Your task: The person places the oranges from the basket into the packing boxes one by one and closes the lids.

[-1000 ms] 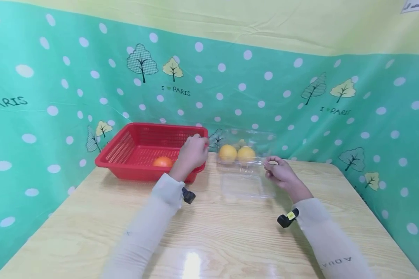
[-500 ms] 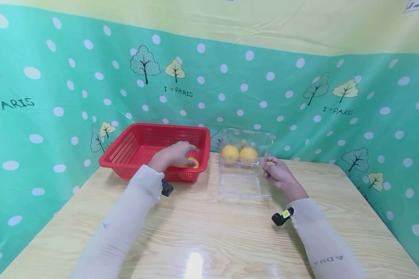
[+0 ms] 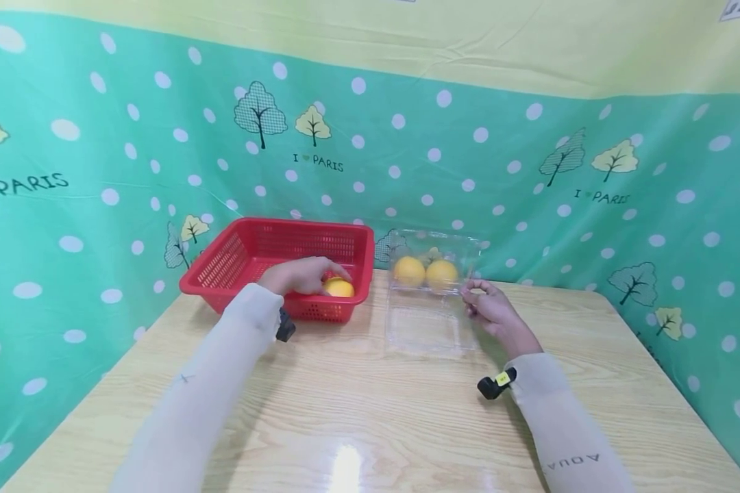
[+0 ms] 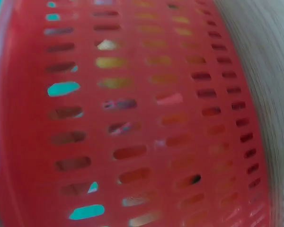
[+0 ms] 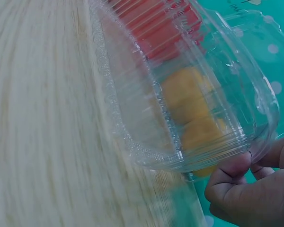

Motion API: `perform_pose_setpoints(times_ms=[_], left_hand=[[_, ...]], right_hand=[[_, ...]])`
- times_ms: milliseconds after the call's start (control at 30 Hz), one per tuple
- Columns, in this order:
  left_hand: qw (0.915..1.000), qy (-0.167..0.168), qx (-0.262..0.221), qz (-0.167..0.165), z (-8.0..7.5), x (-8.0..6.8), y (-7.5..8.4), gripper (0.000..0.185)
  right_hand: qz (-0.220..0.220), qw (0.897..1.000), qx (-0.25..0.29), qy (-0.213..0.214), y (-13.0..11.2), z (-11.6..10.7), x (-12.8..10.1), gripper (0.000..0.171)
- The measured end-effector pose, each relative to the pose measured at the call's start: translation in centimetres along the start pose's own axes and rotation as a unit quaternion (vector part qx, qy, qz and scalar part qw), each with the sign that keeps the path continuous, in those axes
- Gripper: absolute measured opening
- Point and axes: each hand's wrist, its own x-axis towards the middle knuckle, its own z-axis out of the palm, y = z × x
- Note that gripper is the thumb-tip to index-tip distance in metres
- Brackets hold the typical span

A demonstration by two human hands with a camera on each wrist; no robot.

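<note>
My left hand point(image 3: 305, 275) reaches into the red plastic basket point(image 3: 222, 300), its thumb and fingers around an orange point(image 3: 339, 287) near the basket's right front corner. The left wrist view is filled by the slotted wall of the basket point(image 4: 146, 113), with yellow and orange-red showing through the slots. With thumb and fingertips, my right hand point(image 3: 492, 308) pinches the right edge of a clear plastic clamshell box point(image 3: 428, 329). Two oranges point(image 3: 409, 272) sit side by side inside the box. The right wrist view shows my right hand point(image 5: 255, 184) at the box's rim.
Basket and box stand side by side toward the back of the light wooden table point(image 3: 370, 411). Behind them hangs a green and yellow printed cloth point(image 3: 407, 137), which also runs along both sides of the table.
My left hand has gone from the basket's right rim down and left into the basket, onto the orange. My right hand keeps its pinch on the box. The head view has shifted slightly.
</note>
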Motion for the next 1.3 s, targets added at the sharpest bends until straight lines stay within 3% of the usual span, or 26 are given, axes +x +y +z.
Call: perform_pose_setpoints(times_ms=[233, 500, 800, 1033, 1300], left_hand=[[0.9997, 0.002, 0.013, 0.022, 0.4, 1.2, -0.5, 0.086], [0.9990, 0.007, 0.042, 0.010, 0.9, 2.0, -0.1, 0.093], [0.9979, 0.027, 0.055, 0.018, 1.2, 2.4, 0.1, 0.095], [0.9954, 0.063, 0.060, 0.039, 1.1, 2.3, -0.1, 0.091], [0.9906, 0.119, 0.055, 0.041, -0.1, 1.4, 0.2, 0.091]], right_hand=[[-0.006, 1.000, -0.004, -0.007, 0.1, 0.3, 0.0, 0.005], [-0.004, 1.000, -0.007, -0.006, 0.2, 0.4, 0.1, 0.006], [-0.002, 1.000, -0.019, 0.001, 0.2, 0.3, 0.2, 0.008], [0.007, 1.000, -0.013, 0.013, 0.3, 0.2, 0.3, 0.013], [0.008, 1.000, -0.011, 0.010, 0.2, 0.1, 0.3, 0.014]])
